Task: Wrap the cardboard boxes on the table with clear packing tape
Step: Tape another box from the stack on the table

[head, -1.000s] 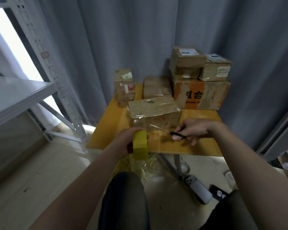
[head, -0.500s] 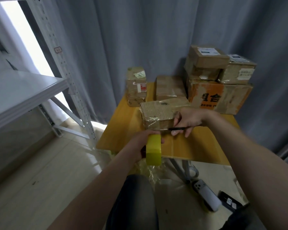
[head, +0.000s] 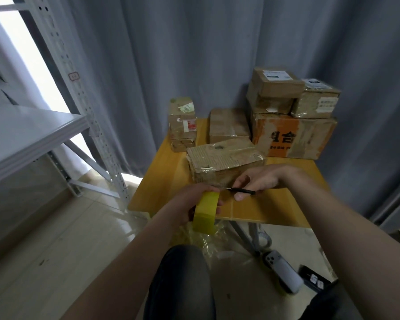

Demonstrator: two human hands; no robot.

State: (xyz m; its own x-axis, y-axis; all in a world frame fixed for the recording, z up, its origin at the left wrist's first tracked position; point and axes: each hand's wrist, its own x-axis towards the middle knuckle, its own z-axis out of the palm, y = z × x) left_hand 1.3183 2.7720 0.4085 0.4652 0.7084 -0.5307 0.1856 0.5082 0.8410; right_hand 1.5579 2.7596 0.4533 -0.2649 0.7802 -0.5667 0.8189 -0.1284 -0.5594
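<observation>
A tape-wrapped cardboard box point(head: 224, 161) lies on the yellow table point(head: 162, 176) in front of me. My left hand point(head: 189, 202) grips a yellowish roll of packing tape point(head: 206, 212) at the table's near edge. My right hand point(head: 256, 181) holds a small black-handled blade point(head: 243, 191), whose thin metal tip points left at the roll's top. Both hands are just in front of the box. Other boxes stand behind: a tall narrow stack point(head: 183, 124), a flat box point(head: 228, 125) and a large orange-printed box point(head: 293, 137) with two smaller boxes on top.
A grey metal shelf rack point(head: 32, 130) stands at the left. Grey curtains hang behind the table. On the floor under the table edge lie crumpled clear film point(head: 201, 239), a phone point(head: 282, 273) and a dark object point(head: 314, 279). My knee point(head: 183, 280) is below the hands.
My right hand with the blade came down from the box's front face toward the tape roll. The left hand and roll stayed near the table edge; the view shifted slightly.
</observation>
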